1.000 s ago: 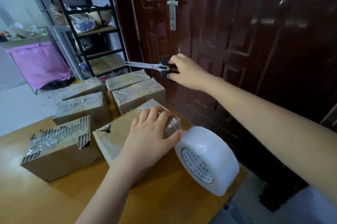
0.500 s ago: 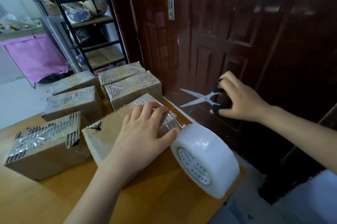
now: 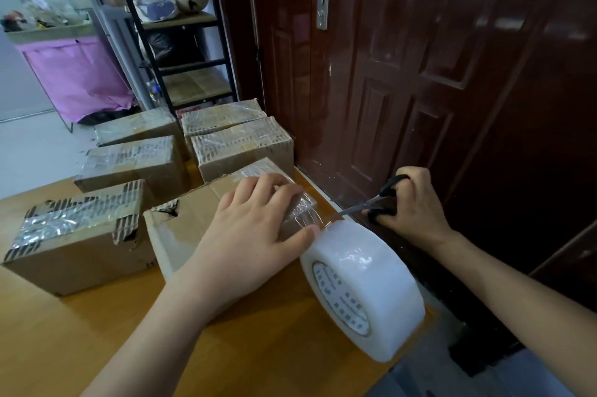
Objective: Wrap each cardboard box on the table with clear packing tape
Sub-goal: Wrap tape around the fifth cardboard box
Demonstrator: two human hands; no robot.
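Pressing box (image 3: 193,222) w/ flat L hand (image 3: 255,228), R hand (image 3: 410,202) gripping scissors (image 3: 371,202) at tape (image 3: 361,286)

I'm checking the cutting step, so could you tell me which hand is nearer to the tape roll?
Left. The left hand presses the box, its thumb touching the tape roll. The right hand, gripping the scissors, is just beyond it.

Right hand (image 3: 412,202) brought scissors (image 3: 371,202) down to tape strip beside roll (image 3: 361,286).
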